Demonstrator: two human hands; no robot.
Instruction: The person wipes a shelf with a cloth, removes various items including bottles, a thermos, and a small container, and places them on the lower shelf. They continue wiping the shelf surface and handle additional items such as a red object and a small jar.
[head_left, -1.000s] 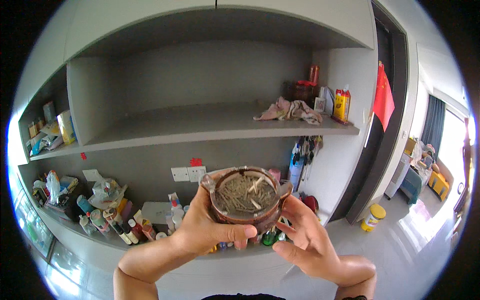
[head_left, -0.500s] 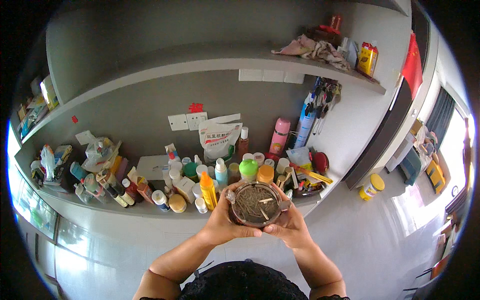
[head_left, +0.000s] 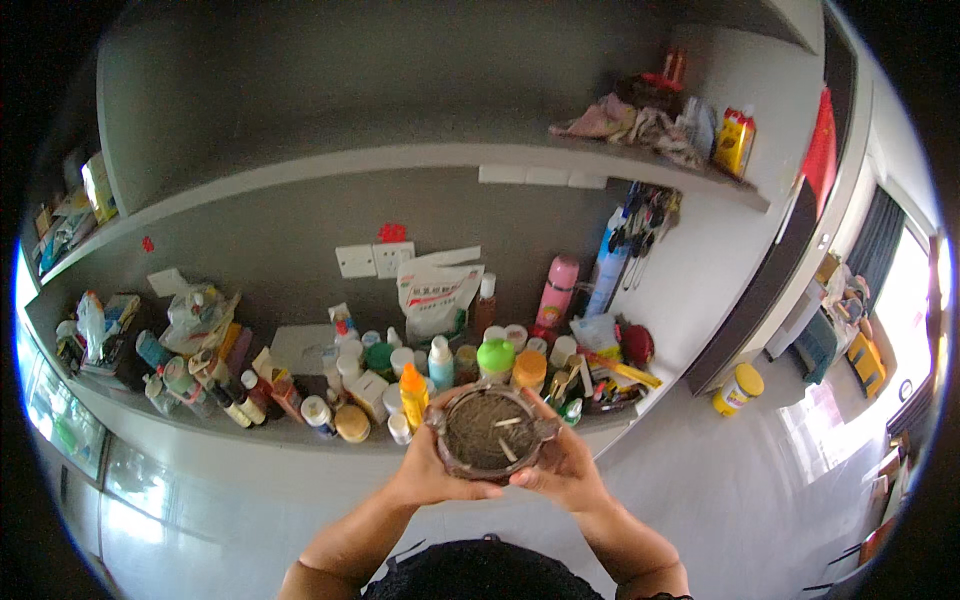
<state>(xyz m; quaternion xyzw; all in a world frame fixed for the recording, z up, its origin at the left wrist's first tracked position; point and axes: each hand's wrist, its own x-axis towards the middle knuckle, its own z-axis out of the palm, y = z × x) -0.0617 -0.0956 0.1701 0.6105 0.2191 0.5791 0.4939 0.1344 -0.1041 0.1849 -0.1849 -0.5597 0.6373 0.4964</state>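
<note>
Between my two hands is a round, dark glass ashtray (head_left: 470,440), filled with grey-brown ash and a couple of pale cigarette butts. My left hand (head_left: 428,472) wraps its left side, thumb along the near rim. On the opposite side my right hand (head_left: 562,470) grips it the same way; fingers under the ashtray are hidden. It is held up in front of the lower shelf's edge. Just beyond it stand an orange squeeze bottle (head_left: 414,396), a green-capped jar (head_left: 495,358) and an orange-lidded jar (head_left: 530,370).
Bottles and jars crowd the lower shelf, with a white pouch (head_left: 438,298) and a pink thermos (head_left: 558,290) behind them. Keys (head_left: 655,215) hang at the right wall. Overhead, an upper shelf (head_left: 350,165) holds crumpled cloths (head_left: 640,130). A yellow bucket (head_left: 738,390) stands on the floor at right.
Both hands have brought the ashtray slightly left and lower in the picture, still gripping it. The shelf's upper part sits a little lower in view.
</note>
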